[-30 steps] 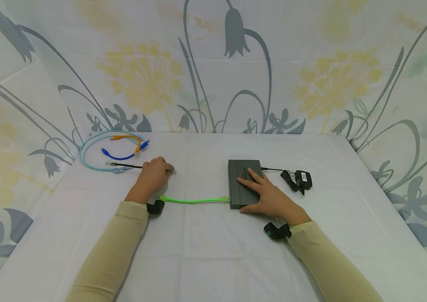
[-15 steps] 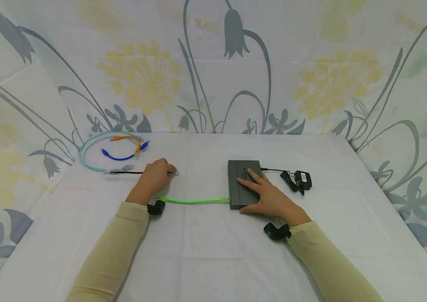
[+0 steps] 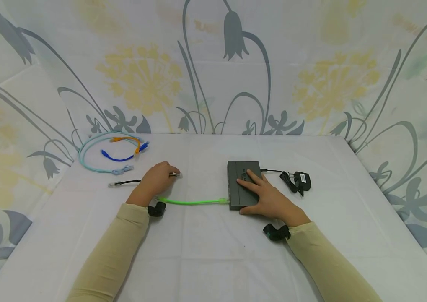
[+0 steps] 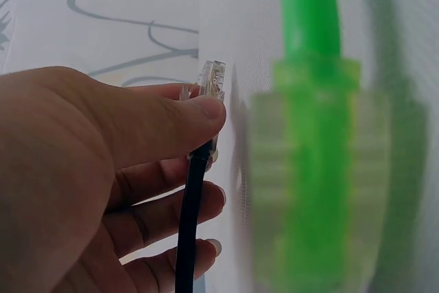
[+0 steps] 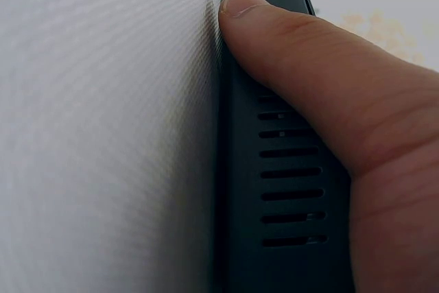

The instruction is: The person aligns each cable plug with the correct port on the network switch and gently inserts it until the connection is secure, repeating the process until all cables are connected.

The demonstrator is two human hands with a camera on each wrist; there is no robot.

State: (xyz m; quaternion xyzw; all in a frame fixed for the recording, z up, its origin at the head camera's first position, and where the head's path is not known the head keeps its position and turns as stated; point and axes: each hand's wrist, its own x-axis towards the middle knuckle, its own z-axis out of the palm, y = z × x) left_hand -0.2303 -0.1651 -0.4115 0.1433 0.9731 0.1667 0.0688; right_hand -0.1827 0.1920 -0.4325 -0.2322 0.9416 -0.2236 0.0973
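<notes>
your left hand pinches the black cable by one end, thumb and pointing finger closed on it, the other fingers loosely bent; the clear plug pokes out past your thumb tip, and the other end sticks out left of your hand; your right hand is spread wide on the gray box, thumb against its near side; the green cable lies between your two hands, one end at the box, the other just beside your left wrist; beyond your left fingers, off to the left, are a light blue cable, a blue cable and an orange cable; right of your right fingers sits the charger, its cord going to the box
</notes>
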